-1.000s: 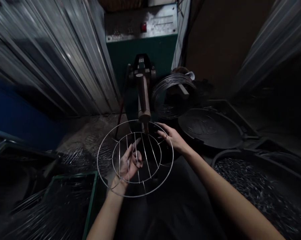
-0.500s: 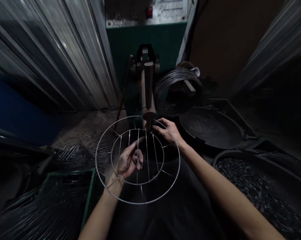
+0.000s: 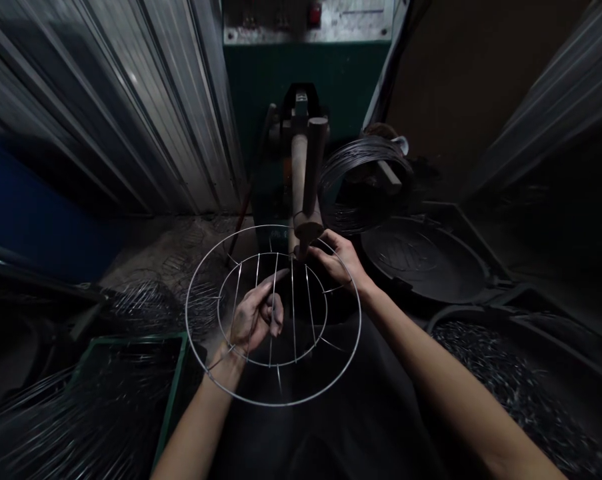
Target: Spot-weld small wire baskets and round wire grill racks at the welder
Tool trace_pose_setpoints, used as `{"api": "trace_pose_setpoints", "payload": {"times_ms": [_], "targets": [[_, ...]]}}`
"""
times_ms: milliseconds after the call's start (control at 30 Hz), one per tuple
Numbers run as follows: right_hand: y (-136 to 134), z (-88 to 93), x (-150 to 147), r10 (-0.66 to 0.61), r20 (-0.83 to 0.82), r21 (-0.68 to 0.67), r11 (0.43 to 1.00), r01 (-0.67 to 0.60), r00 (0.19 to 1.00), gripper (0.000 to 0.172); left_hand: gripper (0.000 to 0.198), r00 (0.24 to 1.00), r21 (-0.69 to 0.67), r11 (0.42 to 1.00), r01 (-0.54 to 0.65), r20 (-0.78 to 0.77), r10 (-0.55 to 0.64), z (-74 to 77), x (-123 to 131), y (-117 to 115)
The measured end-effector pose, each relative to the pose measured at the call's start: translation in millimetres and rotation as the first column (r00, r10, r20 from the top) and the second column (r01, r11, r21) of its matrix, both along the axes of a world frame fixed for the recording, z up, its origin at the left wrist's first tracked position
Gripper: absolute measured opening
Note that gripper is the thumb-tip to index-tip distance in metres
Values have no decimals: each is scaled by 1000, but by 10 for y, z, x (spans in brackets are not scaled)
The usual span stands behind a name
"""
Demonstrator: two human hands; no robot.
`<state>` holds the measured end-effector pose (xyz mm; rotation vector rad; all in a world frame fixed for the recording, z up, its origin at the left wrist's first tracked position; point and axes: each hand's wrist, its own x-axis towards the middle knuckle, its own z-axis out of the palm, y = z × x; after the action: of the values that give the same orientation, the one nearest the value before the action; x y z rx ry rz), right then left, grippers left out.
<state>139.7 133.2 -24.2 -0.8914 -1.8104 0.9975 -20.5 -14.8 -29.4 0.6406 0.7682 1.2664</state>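
Observation:
A round wire rack (image 3: pixel 294 320), two rings joined by short spokes with several straight bars across the inner ring, lies in front of the machine's rod-shaped arms. My left hand (image 3: pixel 261 310) is beneath it, seen through the bars. One digit stretches toward the arm tip while the other fingers curl in; whether they grip a wire is unclear. At the rack's far side, my right hand (image 3: pixel 338 257) pinches beside the tip of the upper arm (image 3: pixel 309 223). What sits between its fingertips is hidden. The rack's far edge passes close to this tip.
Behind stands a green machine (image 3: pixel 305 67) with a red switch (image 3: pixel 315 13). A wire coil (image 3: pixel 365 150) hangs right of the arms. Short metal pieces fill a dark tub (image 3: pixel 511 387) at right. Long wires lie in a green crate (image 3: pixel 175 393) at left, near stacked wire grids (image 3: pixel 145 303).
The view has shifted slightly, so the machine appears farther right. The rack and my left hand sit a little farther left relative to the arm tip. My right hand stays beside that tip.

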Motion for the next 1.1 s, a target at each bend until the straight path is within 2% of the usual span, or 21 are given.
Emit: {"api": "trace_pose_setpoints", "payload": {"times_ms": [400,567,667,767,833,900,1000,1100], "targets": [[0,-31,-14,3,-9,-15,1000,-4,1000,20,54,1000,1,1000,-1,-18,1,-17,-31,29],[28,-89,-79,-7,-118,-156,988,-11,993,25,53,998,2,1000,17,-61,-17,-6,-62,37],[-26,-60,76,1,-90,-221,975,-21,996,29,49,990,25,1000,-16,-138,19,2,-77,63],[-233,24,399,15,28,-200,980,-9,1000,35,41,973,52,998,-29,-229,41,-21,-76,54],[-391,75,584,90,118,-152,986,-71,989,36,36,965,78,995,-66,-250,84,-50,-56,23],[-502,103,644,127,167,-114,987,-109,978,38,32,955,107,983,-149,-241,171,-74,-11,-17],[-514,103,496,42,129,-85,996,-31,991,33,29,924,150,947,-283,-223,312,-79,75,-62],[-389,69,281,-15,-9,-158,987,13,1000,28,27,896,172,918,-356,-217,388,-63,134,-71]]}}
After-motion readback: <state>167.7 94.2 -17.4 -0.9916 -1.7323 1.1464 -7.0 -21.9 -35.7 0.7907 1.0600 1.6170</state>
